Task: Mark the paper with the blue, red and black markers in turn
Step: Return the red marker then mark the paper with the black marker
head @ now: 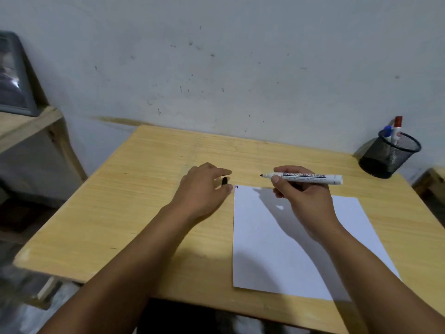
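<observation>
A white sheet of paper point(269, 247) lies on the wooden table point(125, 213), with small blue and red marks at its far left corner point(237, 187). My right hand point(301, 196) holds an uncapped black marker point(305, 178) level above the paper's far edge, tip pointing left. My left hand point(204, 189) rests on the table just left of the paper and pinches the black cap point(224, 181) between thumb and fingers. The blue marker point(387, 132) and the red marker point(397, 128) stand in a black mesh cup point(387, 157) at the far right.
The table backs onto a stained white wall point(216, 68). A wooden shelf point(31, 124) with a grey object stands to the left, and another wooden piece point(433, 182) shows at the right edge.
</observation>
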